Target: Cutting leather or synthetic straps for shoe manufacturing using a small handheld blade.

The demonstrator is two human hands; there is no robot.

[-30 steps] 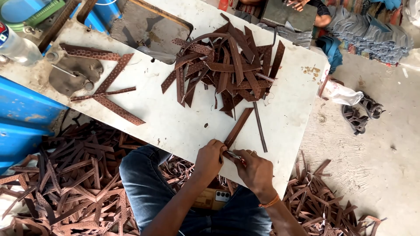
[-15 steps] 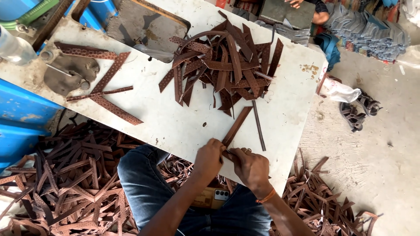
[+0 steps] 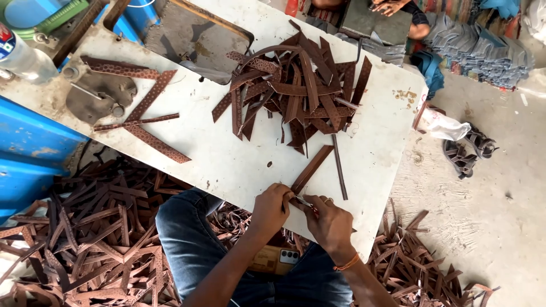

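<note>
Nearest to us lie our blue-jeaned knees (image 3: 187, 227) and a phone (image 3: 276, 260) on the lap; brown offcuts (image 3: 85, 239) litter the floor on both sides. At the near edge of the white table (image 3: 227, 159) our left hand (image 3: 272, 209) is curled, its fingertips pinching the near end of a brown leather strip (image 3: 311, 169); our right hand (image 3: 329, 223), an orange band at the wrist, closes round a small tool (image 3: 305, 201) set against that same end. The strip runs away from us on the tabletop; a thin dark sliver (image 3: 339, 167) lies just beside it. Beyond sits a heap of cut strips (image 3: 296, 91); to the left, patterned strips (image 3: 151, 113) near a metal plate (image 3: 99, 99); farthest, another person's hand (image 3: 389, 7).
</note>
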